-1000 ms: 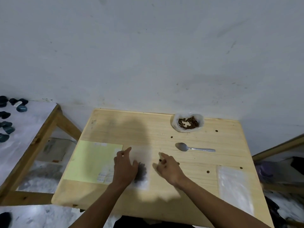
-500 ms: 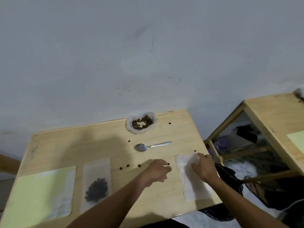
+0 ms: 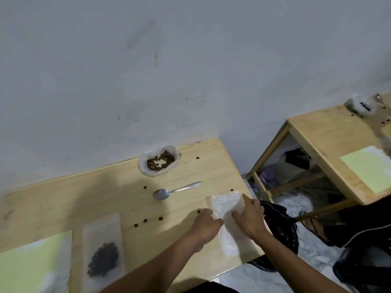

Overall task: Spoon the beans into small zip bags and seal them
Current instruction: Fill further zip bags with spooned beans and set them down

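A pile of empty clear zip bags (image 3: 226, 220) lies at the right end of the wooden table (image 3: 105, 193). My left hand (image 3: 206, 225) pinches the pile's left edge with curled fingers. My right hand (image 3: 249, 218) grips the top bag's right side, lifting its upper part. A white bag of brown beans (image 3: 159, 163) sits open at the back of the table. In front of it lies a metal spoon (image 3: 173, 190). A filled zip bag (image 3: 103, 253) with dark beans lies flat at the front left.
Loose beans (image 3: 148, 220) are scattered on the table. A pale green sheet (image 3: 33, 265) lies at the front left. A black plastic bag (image 3: 279, 225) hangs off the table's right edge. A second wooden table (image 3: 330, 142) stands to the right across a gap.
My view swung right, away from the filled bag. Both hands left the filled bag and moved to the pile of empty bags at the right end, where they now hold it.
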